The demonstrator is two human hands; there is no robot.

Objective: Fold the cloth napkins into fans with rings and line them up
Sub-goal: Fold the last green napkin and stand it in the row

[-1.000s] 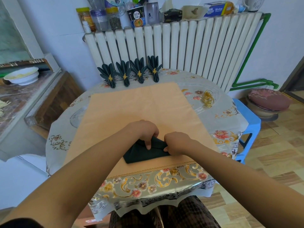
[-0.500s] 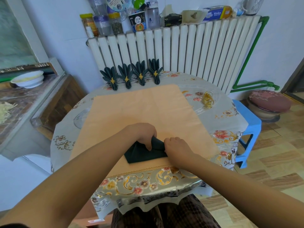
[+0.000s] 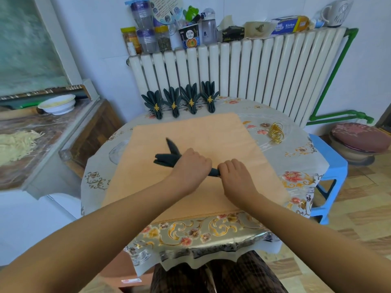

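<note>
A dark green napkin [image 3: 168, 158], pleated into a narrow bundle, lies on the orange cloth [image 3: 203, 132] with its folds splaying out to the left. My left hand [image 3: 191, 166] grips the bundle's middle. My right hand [image 3: 233, 172] pinches its right end. Several finished dark green fans [image 3: 182, 100] with gold rings stand in a row at the table's far edge. A pile of loose gold rings [image 3: 276, 133] sits on the table to the right.
The round table [image 3: 300, 166] has a floral cover and stands before a white radiator [image 3: 254, 68] topped with jars and boxes. A blue stool [image 3: 330, 166] is at the right. A counter with a white bowl [image 3: 57, 103] is at the left.
Both hands have moved away from me toward the middle of the orange cloth. The napkin went from a flat folded shape to a narrow gathered bundle with its folds fanning left.
</note>
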